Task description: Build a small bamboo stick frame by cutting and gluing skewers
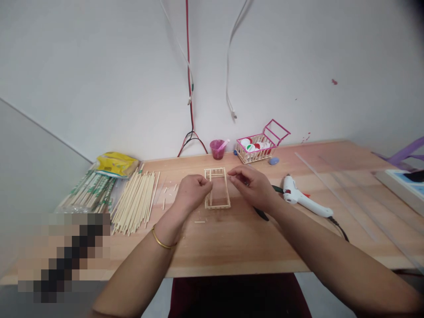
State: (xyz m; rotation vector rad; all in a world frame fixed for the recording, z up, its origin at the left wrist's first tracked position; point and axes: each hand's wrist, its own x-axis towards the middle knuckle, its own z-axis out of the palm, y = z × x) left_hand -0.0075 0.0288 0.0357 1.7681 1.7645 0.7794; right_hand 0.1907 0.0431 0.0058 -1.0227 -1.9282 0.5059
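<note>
A small rectangular frame of pale wooden sticks (217,206) lies on the table in front of me. My left hand (194,191) is at its left side, with thumb and forefinger pinched on the frame's long edge. On the opposite side, my right hand (250,183) hovers by the upper right corner, its thumb and fingertips brought close together. Whatever sits between those fingertips is too small to make out. Part of a dark-handled tool (261,214) shows beneath my right hand, mostly hidden.
Loose sticks (135,203), wrapped chopsticks (86,190) and a yellow packet (117,164) lie left. Behind stand a pink cup (217,150) and a stick basket (255,155) holding small tubs. A white glue gun (306,201) and power strip (400,190) are right.
</note>
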